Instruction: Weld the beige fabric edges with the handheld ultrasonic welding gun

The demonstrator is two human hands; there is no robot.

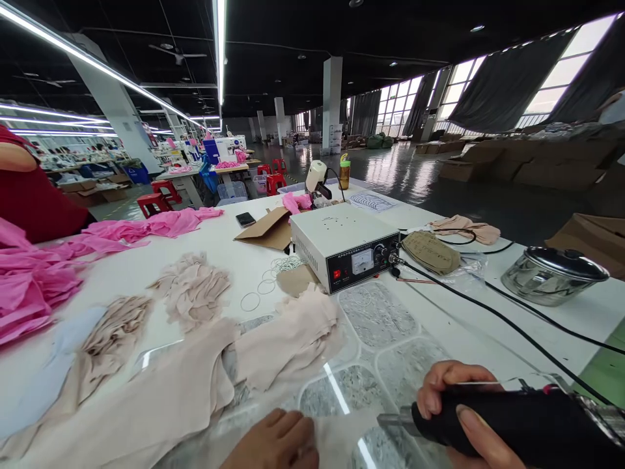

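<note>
My right hand (463, 417) is wrapped around a black corded handheld tool (517, 423). Its flat metal tip (398, 420) points left, at the end of a thin beige fabric piece (344, 426). At the bottom edge, my left hand (276, 440) has its fingers bent and pressed together on that fabric; its thumb is mostly hidden. The fabric lies over a clear patterned mat (375, 312). Ahead of my left hand are more beige cut pieces (288, 332), with a long beige piece (161, 397) to its left.
A control box (344, 238) with a meter and cable stands ahead. Around it are rubber bands (251, 301), cardboard (263, 231), a phone (245, 219) and a lidded pot (554, 277). Pink fabric (34, 280) lies at left, beside a person in a red top (34, 189).
</note>
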